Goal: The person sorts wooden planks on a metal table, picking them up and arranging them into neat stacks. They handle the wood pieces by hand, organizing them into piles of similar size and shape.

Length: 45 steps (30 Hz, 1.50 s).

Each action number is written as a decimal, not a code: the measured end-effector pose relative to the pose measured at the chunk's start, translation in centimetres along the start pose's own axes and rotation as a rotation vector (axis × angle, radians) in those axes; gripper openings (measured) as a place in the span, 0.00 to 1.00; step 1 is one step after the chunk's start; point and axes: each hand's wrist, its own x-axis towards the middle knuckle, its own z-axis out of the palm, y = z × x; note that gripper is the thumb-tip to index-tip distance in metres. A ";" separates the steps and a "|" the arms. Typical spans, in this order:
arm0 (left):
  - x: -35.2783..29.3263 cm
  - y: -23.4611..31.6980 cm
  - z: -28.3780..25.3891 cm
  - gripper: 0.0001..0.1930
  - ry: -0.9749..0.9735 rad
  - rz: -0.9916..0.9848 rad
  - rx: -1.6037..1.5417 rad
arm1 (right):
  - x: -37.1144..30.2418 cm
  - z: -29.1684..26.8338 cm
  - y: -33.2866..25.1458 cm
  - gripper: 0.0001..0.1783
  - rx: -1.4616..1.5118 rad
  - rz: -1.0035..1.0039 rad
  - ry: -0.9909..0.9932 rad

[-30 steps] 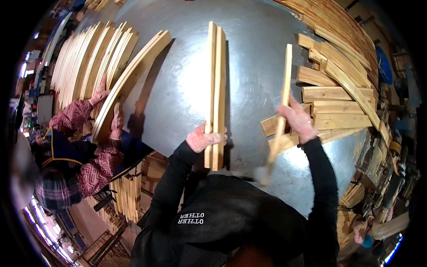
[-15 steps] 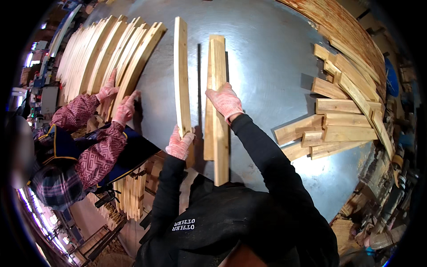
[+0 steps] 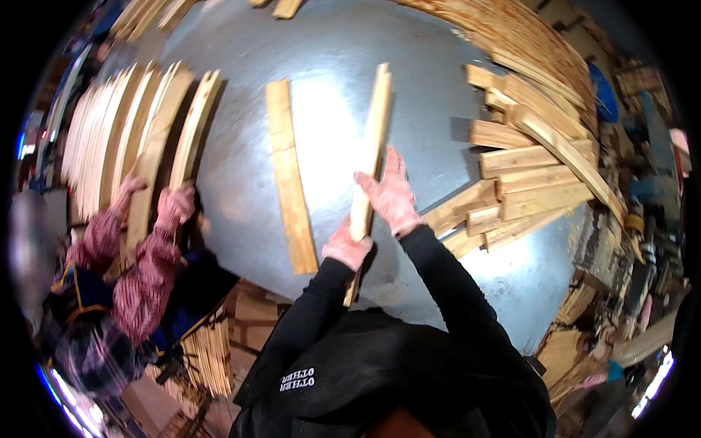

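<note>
My left hand [image 3: 347,245], in a pinkish knitted glove, is closed round the near part of a narrow wooden board [image 3: 374,124]. This board stands nearly lengthwise before me, its far end leaning slightly right. A darker strip of wood shows under my left hand; whether it is a second board I cannot tell. Against the board's right side is my gloved right hand [image 3: 392,196], thumb laid across the wood and the other fingers stretched out and apart. Another flat board [image 3: 290,175] lies on the metal table [image 3: 237,139] to the left of my hands.
At the right lies a loose pile of boards [image 3: 540,182]. A row of boards [image 3: 102,139] fills the left side, where a co-worker's gloved hands [image 3: 174,204] handle some. Beyond the far right edge stands a wood-chip panel [image 3: 504,33]. More boards [image 3: 287,7] lie at the far edge.
One board now lies alone left of my hands. My left hand has moved right, to the board by my right hand, whose fingers have spread. The co-worker has shifted boards; the view has moved too.
</note>
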 end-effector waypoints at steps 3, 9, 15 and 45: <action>1.1 -6.3 1.7 0.29 0.248 0.081 0.130 | 1.6 -7.4 5.9 0.52 -0.405 -0.327 0.105; 3.4 -21.9 -5.1 0.32 0.607 0.398 0.104 | 12.0 -32.9 16.0 0.63 -1.055 0.034 0.195; 3.9 -27.0 -17.1 0.31 0.322 -0.067 0.173 | 16.6 -37.2 18.0 0.54 -1.040 0.014 -0.030; 5.7 3.5 7.2 0.25 -0.313 -0.042 -0.856 | -5.9 -12.7 4.6 0.49 -0.546 0.008 -0.613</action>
